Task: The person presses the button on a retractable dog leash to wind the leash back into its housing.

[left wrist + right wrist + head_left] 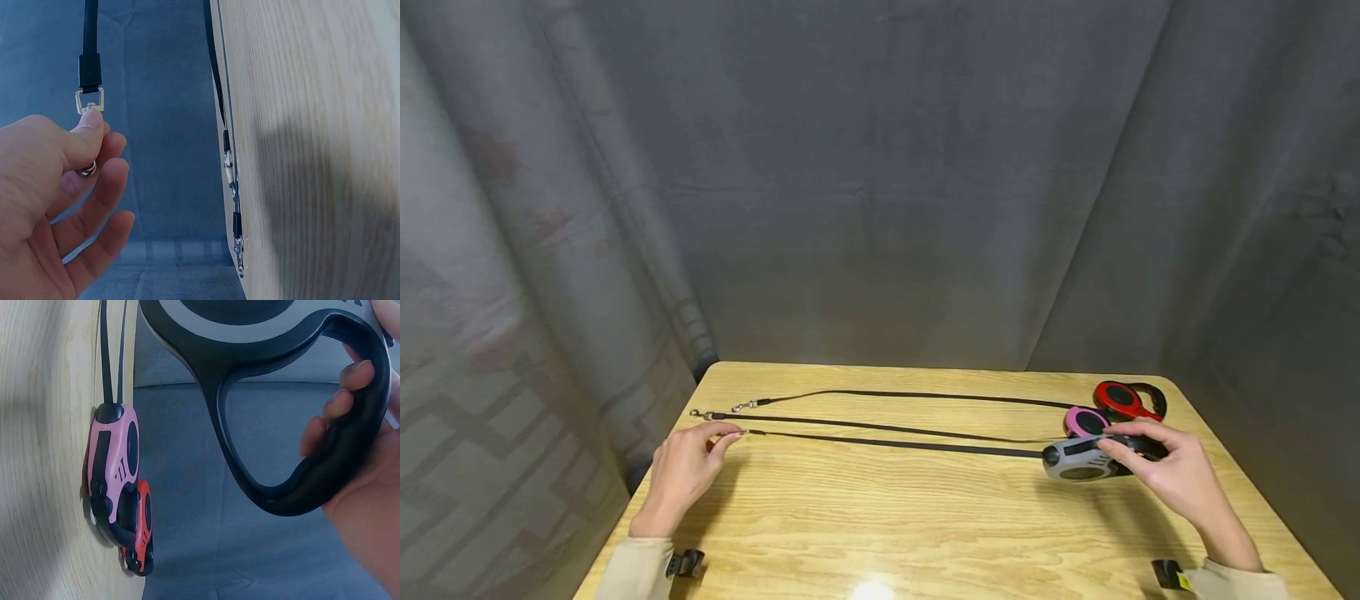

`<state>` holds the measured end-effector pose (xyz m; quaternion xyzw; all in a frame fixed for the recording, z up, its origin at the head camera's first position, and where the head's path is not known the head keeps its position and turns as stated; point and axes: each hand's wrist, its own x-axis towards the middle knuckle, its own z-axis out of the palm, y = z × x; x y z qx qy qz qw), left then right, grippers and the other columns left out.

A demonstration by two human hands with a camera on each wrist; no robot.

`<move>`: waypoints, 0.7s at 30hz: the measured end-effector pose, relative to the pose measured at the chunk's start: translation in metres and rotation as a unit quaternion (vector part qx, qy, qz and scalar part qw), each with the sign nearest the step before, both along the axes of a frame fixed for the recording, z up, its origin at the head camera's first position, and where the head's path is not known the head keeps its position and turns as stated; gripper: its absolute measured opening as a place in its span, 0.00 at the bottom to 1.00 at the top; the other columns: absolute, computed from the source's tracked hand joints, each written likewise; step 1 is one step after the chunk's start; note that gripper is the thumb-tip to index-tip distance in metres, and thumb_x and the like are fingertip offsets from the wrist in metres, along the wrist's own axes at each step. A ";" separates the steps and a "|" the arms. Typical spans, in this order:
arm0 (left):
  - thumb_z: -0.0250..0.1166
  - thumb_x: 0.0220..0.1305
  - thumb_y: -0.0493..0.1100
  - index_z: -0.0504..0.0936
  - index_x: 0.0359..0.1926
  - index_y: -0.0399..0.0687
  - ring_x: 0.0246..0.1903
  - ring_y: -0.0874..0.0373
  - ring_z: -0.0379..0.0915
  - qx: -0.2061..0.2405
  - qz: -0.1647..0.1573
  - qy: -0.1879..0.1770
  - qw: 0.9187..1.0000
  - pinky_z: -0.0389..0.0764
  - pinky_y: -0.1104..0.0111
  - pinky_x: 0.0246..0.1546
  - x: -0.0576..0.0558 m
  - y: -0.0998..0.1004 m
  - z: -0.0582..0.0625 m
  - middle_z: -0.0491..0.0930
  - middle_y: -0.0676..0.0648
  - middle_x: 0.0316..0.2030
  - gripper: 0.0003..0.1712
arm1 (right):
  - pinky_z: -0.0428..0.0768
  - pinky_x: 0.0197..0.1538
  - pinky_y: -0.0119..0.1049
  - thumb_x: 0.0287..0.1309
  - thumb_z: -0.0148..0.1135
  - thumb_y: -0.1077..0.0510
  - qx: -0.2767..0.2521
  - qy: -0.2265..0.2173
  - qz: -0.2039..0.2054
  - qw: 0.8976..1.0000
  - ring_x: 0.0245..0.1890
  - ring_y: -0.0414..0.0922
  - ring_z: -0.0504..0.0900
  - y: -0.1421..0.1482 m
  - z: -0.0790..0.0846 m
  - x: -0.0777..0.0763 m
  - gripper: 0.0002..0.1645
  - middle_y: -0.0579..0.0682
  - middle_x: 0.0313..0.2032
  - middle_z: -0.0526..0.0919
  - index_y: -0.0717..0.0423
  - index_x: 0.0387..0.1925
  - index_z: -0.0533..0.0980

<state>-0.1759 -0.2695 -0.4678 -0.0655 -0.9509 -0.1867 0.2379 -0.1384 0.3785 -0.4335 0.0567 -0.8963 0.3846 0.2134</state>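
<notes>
A grey and black retractable dog leash (1078, 460) is gripped by its looped handle in my right hand (1176, 471), lifted above the table. Its black strap (917, 445) runs stretched to the left. At the far end, the thumb and fingers of my left hand (683, 467) pinch the metal clip (90, 103), whose lower part is mostly hidden by the fingers. Behind the grey leash lie a pink retractable leash (1084, 421) and a red one (1123, 400). Both have black straps drawn out leftward, ending in metal clips on the table's left side.
The wooden table (850, 517) has its back edge against a grey curtain (880, 208). More curtain hangs at the left and right sides. The pink leash's clip (703, 414) and the red leash's clip (745, 406) lie near the back left corner.
</notes>
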 end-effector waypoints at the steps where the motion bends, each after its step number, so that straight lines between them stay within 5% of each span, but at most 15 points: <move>1: 0.76 0.67 0.47 0.94 0.43 0.58 0.14 0.69 0.57 0.000 0.000 0.001 1.000 0.59 0.69 0.16 0.000 0.000 0.000 0.85 0.55 0.23 0.05 | 0.72 0.44 0.13 0.55 0.82 0.60 0.002 0.000 0.001 1.000 0.44 0.14 0.76 0.000 0.000 0.000 0.12 0.18 0.39 0.85 0.54 0.42 0.90; 8: 0.76 0.67 0.47 0.94 0.43 0.58 0.16 0.68 0.59 -0.003 -0.001 -0.006 1.000 0.60 0.69 0.17 -0.001 0.000 -0.003 0.86 0.55 0.25 0.05 | 0.70 0.46 0.13 0.53 0.84 0.61 0.008 0.002 0.009 1.000 0.43 0.15 0.77 -0.004 -0.001 0.001 0.13 0.21 0.37 0.87 0.55 0.41 0.90; 15: 0.76 0.66 0.45 0.94 0.42 0.57 0.13 0.70 0.53 -0.005 -0.020 0.005 1.000 0.57 0.70 0.15 -0.002 0.002 -0.004 0.73 0.61 0.15 0.04 | 0.70 0.45 0.13 0.53 0.84 0.57 0.011 -0.018 -0.007 1.000 0.44 0.13 0.75 -0.003 0.002 0.003 0.14 0.19 0.38 0.85 0.53 0.42 0.90; 21: 0.77 0.66 0.45 0.94 0.41 0.57 0.13 0.71 0.54 -0.011 -0.025 0.015 0.999 0.56 0.71 0.15 -0.003 0.004 -0.006 0.73 0.62 0.15 0.04 | 0.68 0.46 0.13 0.52 0.85 0.56 0.019 -0.017 -0.007 1.000 0.44 0.12 0.73 -0.006 0.004 0.001 0.14 0.20 0.38 0.85 0.52 0.41 0.91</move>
